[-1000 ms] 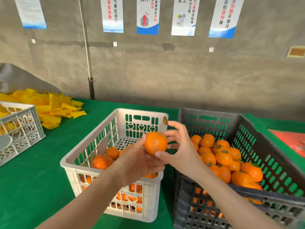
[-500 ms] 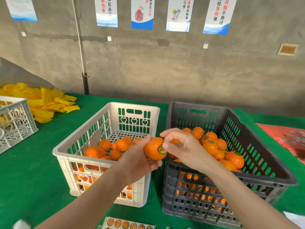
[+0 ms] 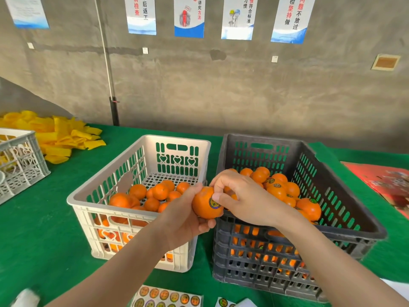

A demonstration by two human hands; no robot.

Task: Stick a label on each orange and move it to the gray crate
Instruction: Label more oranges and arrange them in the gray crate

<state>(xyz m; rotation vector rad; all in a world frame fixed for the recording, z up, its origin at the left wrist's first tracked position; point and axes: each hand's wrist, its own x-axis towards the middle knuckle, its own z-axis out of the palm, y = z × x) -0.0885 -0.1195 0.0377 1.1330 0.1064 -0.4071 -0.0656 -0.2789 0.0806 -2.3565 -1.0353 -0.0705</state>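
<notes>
My left hand [image 3: 183, 220] cups an orange [image 3: 203, 206] from below, over the gap between the two crates. A round label [image 3: 214, 203] sits on the orange's right side. My right hand [image 3: 241, 196] rests its fingers on top of the orange with the thumb pressing beside the label. The white crate [image 3: 93, 196] on the left holds several unlabelled oranges [image 3: 152, 194]. The gray crate [image 3: 345, 196] on the right holds several labelled oranges [image 3: 281, 189]. A label sheet [image 3: 168, 298] lies at the near table edge.
Green cloth covers the table [image 3: 44, 229]. A pile of yellow pieces [image 3: 59, 138] and a second white crate [image 3: 20, 160] are at the far left. A red printed sheet [image 3: 385, 182] lies at the far right. A concrete wall with posters stands behind.
The orange was lowered from above the white crate and turned; the label now sits on its right side under my right thumb. My view tilted down, showing the label sheet.
</notes>
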